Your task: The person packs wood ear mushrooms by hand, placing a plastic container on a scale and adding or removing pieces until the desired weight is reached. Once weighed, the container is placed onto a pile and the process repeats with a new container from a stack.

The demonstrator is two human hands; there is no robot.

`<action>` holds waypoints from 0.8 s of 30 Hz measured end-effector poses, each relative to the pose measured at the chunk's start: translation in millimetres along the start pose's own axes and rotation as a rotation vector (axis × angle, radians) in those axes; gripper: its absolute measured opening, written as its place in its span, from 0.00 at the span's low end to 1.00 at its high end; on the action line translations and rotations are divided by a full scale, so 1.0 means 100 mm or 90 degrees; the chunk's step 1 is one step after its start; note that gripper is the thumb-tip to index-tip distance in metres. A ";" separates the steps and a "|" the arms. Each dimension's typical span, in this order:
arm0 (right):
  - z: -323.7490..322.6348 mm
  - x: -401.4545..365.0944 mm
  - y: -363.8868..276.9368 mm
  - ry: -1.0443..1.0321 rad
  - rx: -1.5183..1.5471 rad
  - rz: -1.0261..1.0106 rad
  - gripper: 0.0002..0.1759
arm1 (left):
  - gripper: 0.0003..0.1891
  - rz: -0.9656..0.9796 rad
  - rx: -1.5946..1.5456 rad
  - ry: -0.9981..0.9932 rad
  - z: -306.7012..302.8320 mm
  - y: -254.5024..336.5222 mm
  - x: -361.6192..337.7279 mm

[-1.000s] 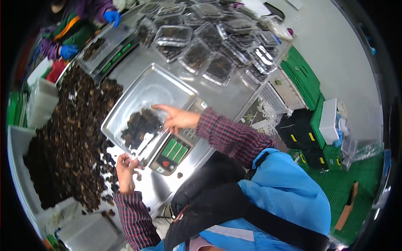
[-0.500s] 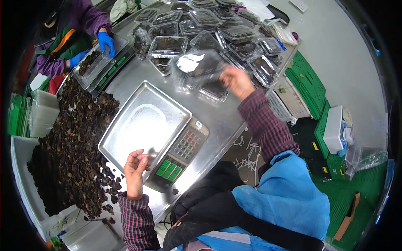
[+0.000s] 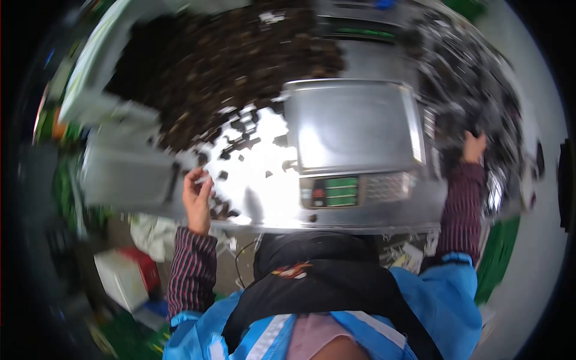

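Note:
My left hand [image 3: 197, 201] hovers beside the stack of clear plastic boxes [image 3: 126, 171], thumb and fingers loosely curved with a gap between them and nothing visible in it. Over on the right, my right hand [image 3: 474, 149] reaches to a pile of clear lidded boxes [image 3: 462, 78] with dark contents. Blur hides whether its fingers grip one of them. Between my hands stands a digital scale with a bare metal pan [image 3: 354, 126] and lit green displays [image 3: 341, 192]. Loose dark dried pieces, perhaps mushrooms [image 3: 234, 66], are heaped beyond my left hand.
A white tub wall [image 3: 90, 78] bounds the heap at the far left. Another scale's green display [image 3: 366, 33] shows at the back, near a bit of blue glove [image 3: 384, 4]. The metal table's front edge [image 3: 270, 229] runs before my body. A white and red box [image 3: 123, 276] sits below.
My view has swung to the left. My right hand, which held a clear lidded box, is now down at the pile. My left hand has left the scale for the stack of boxes.

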State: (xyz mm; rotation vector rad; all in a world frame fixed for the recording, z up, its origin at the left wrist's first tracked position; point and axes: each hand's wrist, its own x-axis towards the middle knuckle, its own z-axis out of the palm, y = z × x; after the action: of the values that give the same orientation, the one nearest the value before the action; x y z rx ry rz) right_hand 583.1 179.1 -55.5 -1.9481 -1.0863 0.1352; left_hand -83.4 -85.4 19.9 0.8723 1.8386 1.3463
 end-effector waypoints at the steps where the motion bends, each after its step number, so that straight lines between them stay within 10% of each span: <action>1: 0.11 -0.15 -0.36 -0.123 0.093 0.014 0.30 | 0.20 0.044 0.004 0.114 -0.35 -0.11 -0.01; 6: 0.86 -1.51 -2.85 -0.479 0.221 -0.226 0.22 | 0.29 0.147 0.010 0.619 -2.07 -0.45 0.23; 13: 1.69 -4.50 -6.54 -0.677 0.426 -0.991 0.19 | 0.32 0.337 -0.054 0.508 -2.87 -0.03 1.00; 19: 2.07 -6.26 -7.68 -0.694 0.036 -1.497 0.24 | 0.32 0.364 -0.172 0.472 -2.92 0.19 1.33; 24: 2.13 -6.20 -8.03 -1.058 0.048 -1.469 0.17 | 0.34 0.382 -0.162 0.466 -2.97 0.26 1.28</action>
State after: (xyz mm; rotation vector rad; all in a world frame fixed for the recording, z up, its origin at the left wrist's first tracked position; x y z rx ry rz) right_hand -407.7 48.5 219.7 0.9480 -3.2275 0.4120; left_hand -396.6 -121.9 94.5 0.8979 1.9048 2.4752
